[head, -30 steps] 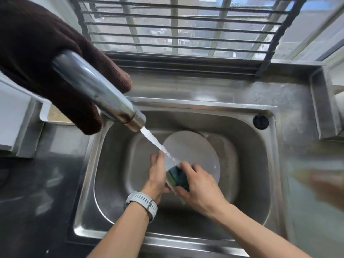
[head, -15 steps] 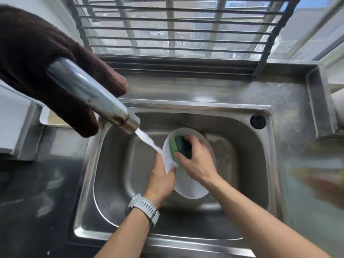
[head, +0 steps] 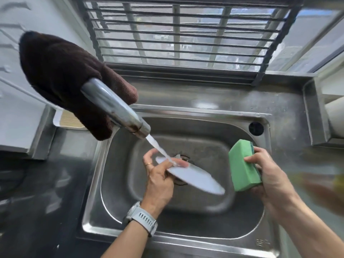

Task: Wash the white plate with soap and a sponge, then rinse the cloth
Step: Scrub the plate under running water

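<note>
My left hand (head: 160, 175) grips the white plate (head: 197, 178) by its left rim and holds it tilted, almost edge-on, over the middle of the steel sink (head: 115, 183). Water runs from the metal tap (head: 115, 107) onto the plate's upper end and my fingers. My right hand (head: 268, 175) holds the green sponge (head: 242, 166) off to the right of the plate, apart from it, above the sink's right side. A dark brown cloth (head: 61, 75) hangs draped over the tap at upper left.
The drain (head: 183, 158) lies partly hidden behind the plate. An overflow hole (head: 256, 128) sits at the sink's back right corner. A barred window (head: 178, 32) rises behind the steel counter. A blurred yellowish object (head: 327, 189) lies at the right edge.
My right hand has lifted the sponge off the plate and swung it to the right. My left hand has tipped the plate from facing me to nearly edge-on under the water.
</note>
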Demonstrator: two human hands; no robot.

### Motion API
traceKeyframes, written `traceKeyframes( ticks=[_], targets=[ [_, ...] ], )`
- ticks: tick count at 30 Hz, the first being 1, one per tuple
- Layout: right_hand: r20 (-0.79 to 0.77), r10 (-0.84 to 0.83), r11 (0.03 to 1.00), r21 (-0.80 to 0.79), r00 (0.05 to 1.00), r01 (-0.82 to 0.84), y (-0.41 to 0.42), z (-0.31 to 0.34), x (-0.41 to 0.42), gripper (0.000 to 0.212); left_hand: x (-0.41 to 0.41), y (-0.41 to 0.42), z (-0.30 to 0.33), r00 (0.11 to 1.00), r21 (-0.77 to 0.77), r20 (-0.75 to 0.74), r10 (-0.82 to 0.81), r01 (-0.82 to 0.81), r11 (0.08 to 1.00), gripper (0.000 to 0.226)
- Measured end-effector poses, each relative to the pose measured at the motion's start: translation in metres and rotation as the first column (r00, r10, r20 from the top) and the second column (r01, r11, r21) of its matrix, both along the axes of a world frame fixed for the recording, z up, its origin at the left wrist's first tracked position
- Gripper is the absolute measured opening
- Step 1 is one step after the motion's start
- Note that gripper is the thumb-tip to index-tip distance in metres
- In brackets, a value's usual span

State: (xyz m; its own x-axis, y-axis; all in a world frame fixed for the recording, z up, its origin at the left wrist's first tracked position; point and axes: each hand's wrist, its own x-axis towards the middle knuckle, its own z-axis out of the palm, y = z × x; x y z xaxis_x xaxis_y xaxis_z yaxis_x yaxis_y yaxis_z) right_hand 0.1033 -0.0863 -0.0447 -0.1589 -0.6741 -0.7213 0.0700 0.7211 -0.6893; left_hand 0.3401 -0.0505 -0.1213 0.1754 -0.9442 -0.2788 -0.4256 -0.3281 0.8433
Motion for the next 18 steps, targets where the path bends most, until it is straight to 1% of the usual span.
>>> traceKeyframes(
  ticks=[2, 3, 4, 5, 6, 8, 9, 10, 11, 12, 13, 15, 16, 17, 18],
  targets=[
    [-0.079, 0.087, 0.996, 0.010, 0.993, -0.087, -0.004, -0.007, 0.010, 0.031, -0.001, 0.005, 0.012, 0.997, 0.106, -0.071, -0.014, 0.021, 0.994, 0.056],
    [-0.115, 0.152, 0.988, 0.020, 0.982, -0.151, -0.004, -0.011, 0.018, 0.030, -0.001, 0.008, 0.016, 0.995, 0.148, -0.100, -0.016, 0.031, 0.989, 0.055],
    [-0.133, 0.224, 0.974, 0.029, 0.965, -0.223, -0.002, -0.018, 0.026, 0.028, -0.001, 0.011, 0.019, 0.988, 0.187, -0.155, -0.006, 0.035, 0.982, 0.058],
    [-0.140, 0.291, 0.957, 0.038, 0.947, -0.288, 0.001, -0.026, 0.033, 0.028, 0.000, 0.014, 0.019, 0.970, 0.232, -0.241, 0.027, 0.031, 0.972, 0.063],
    [-0.139, 0.340, 0.941, 0.042, 0.930, -0.337, 0.005, -0.032, 0.040, 0.029, 0.000, 0.015, 0.022, 0.927, 0.277, -0.364, 0.090, 0.016, 0.961, 0.066],
    [-0.157, 0.419, 0.907, 0.034, 0.894, -0.419, 0.015, -0.041, 0.048, 0.039, 0.002, 0.015, 0.028, 0.784, 0.343, -0.582, 0.217, -0.006, 0.939, 0.071],
    [-0.168, 0.465, 0.884, 0.028, 0.869, -0.467, 0.021, -0.043, 0.049, 0.044, 0.003, 0.014, 0.029, 0.707, 0.360, -0.655, 0.266, -0.017, 0.933, 0.076],
    [-0.179, 0.503, 0.860, 0.006, 0.846, -0.510, 0.027, -0.045, 0.051, 0.047, 0.003, 0.013, 0.031, 0.644, 0.380, -0.699, 0.312, -0.035, 0.924, 0.082],
    [-0.197, 0.531, 0.838, -0.023, 0.824, -0.546, 0.035, -0.045, 0.053, 0.048, 0.002, 0.012, 0.029, 0.592, 0.409, -0.719, 0.363, -0.061, 0.910, 0.083],
    [-0.233, 0.540, 0.818, -0.078, 0.808, -0.570, 0.042, -0.044, 0.057, 0.049, 0.000, 0.010, 0.029, 0.570, 0.436, -0.715, 0.406, -0.091, 0.895, 0.080],
    [-0.296, 0.528, 0.797, -0.153, 0.796, -0.585, 0.049, -0.044, 0.061, 0.050, -0.001, 0.009, 0.025, 0.584, 0.459, -0.682, 0.441, -0.127, 0.879, 0.075],
    [-0.443, 0.463, 0.723, -0.312, 0.768, -0.616, 0.052, -0.048, 0.071, 0.052, -0.006, 0.006, 0.024, 0.648, 0.462, -0.633, 0.424, -0.124, 0.878, 0.053],
    [-0.505, 0.430, 0.676, -0.370, 0.749, -0.637, 0.047, -0.052, 0.076, 0.053, -0.009, 0.005, 0.025, 0.650, 0.454, -0.647, 0.399, -0.092, 0.886, 0.041],
    [-0.560, 0.401, 0.626, -0.410, 0.725, -0.663, 0.040, -0.056, 0.080, 0.053, -0.011, 0.005, 0.025, 0.642, 0.454, -0.662, 0.387, -0.067, 0.888, 0.036],
    [-0.608, 0.382, 0.576, -0.433, 0.696, -0.694, 0.029, -0.060, 0.084, 0.052, -0.011, 0.005, 0.024, 0.636, 0.459, -0.670, 0.383, -0.051, 0.887, 0.037]
  ],
)
